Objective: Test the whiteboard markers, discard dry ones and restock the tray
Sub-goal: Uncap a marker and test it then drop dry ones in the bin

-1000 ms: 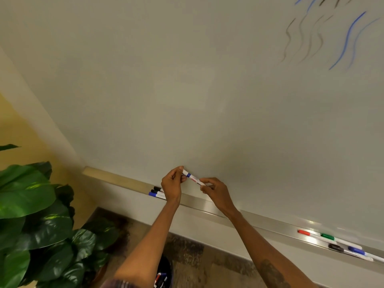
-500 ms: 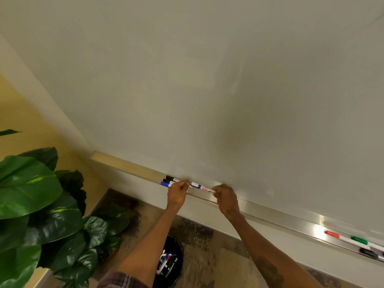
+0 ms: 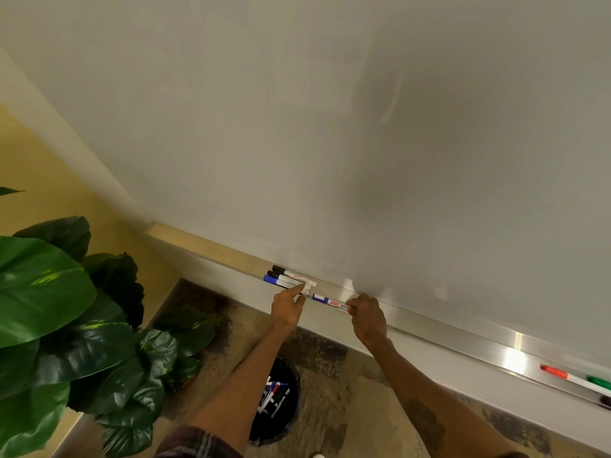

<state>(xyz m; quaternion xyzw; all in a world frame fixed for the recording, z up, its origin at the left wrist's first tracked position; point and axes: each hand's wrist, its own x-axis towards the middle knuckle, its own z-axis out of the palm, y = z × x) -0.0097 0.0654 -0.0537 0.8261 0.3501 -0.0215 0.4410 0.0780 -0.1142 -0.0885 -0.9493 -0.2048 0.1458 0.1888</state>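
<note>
Right hand (image 3: 367,317) pinches the blue-capped marker (image 3: 330,302) by its tail end, marker lying along the tray (image 3: 446,328). Left hand (image 3: 287,307) loosely curled, index fingertip touching the three markers (image 3: 291,280) bunched just left, gripping nothing.

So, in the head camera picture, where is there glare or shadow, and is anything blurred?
Head view: a bright glare patch sits on the metal tray toward its right end; a soft grey shadow darkens the whiteboard right of centre; the wide lens tilts the board's lines; the red marker and green marker at the right edge look slightly smeared.
</note>
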